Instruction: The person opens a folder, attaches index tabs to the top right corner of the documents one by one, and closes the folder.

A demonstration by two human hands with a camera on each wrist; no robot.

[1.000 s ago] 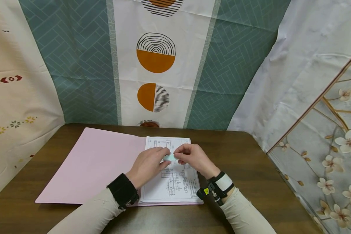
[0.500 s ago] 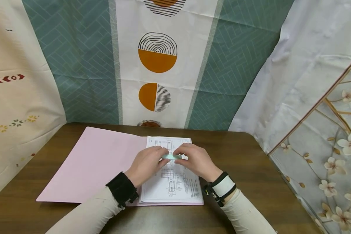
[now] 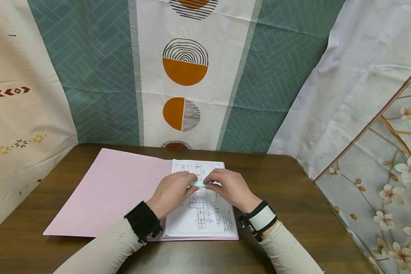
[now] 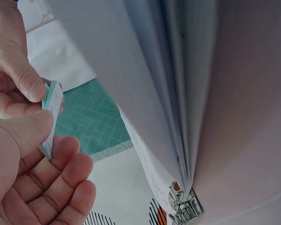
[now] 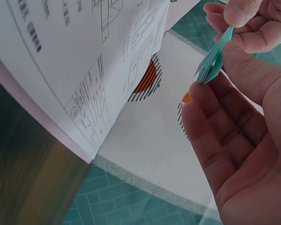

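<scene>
While both hands pinch the green slip [image 3: 199,183] above the drawings [image 3: 200,213], left hand [image 3: 171,193] at one end and right hand [image 3: 230,188] at the other, I judge it not yet stuck down. A pink folder [image 3: 106,190] lies open across the desk's [image 3: 294,198] middle; nothing blocks them.

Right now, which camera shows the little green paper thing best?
The right wrist view: the green sticky pad shows edge-on, pinched between fingers. The left wrist view shows its thin edge; the head view, only a sliver.
</scene>
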